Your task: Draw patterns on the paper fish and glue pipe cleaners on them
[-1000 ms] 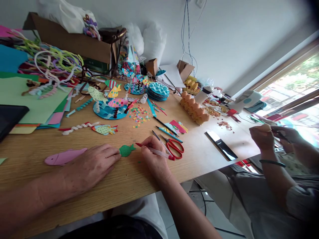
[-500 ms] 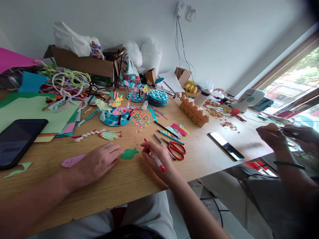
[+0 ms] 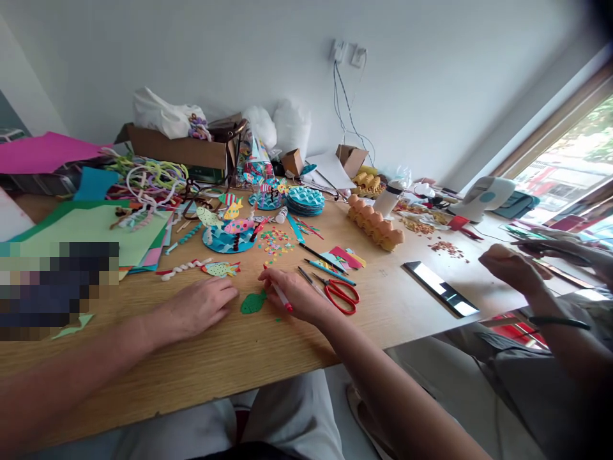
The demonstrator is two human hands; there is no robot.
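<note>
- The table (image 3: 191,377), brown with a wood grain, is the largest thing here and carries all the others.
- The left hand (image 3: 204,306) lies on it with the palm down, its fingers close together and a little bent. It grips nothing, and its fingertips point to the green fish, just beside it.
- The right hand (image 3: 293,298) comes from the other side, with bent fingers. It pinches the pen between thumb and fingers.
- The scissors (image 3: 332,282) with red looped handles lie near the right hand.
- A flat pale fish (image 3: 220,269) with dots and red and yellow fins lies just behind the left hand.
- The flat green fish (image 3: 252,303) is on the table between the two hands. Its body is a rounded oval, evenly green, with the head to the left; small marks on it are too fine to read. The tail meets the right fingers in view, but I cannot tell if they touch.
- The slim pen (image 3: 282,295), whitish with red ends, is tilted across the right hand.
- A tiny green scrap (image 3: 278,320) lies near the fish.
</note>
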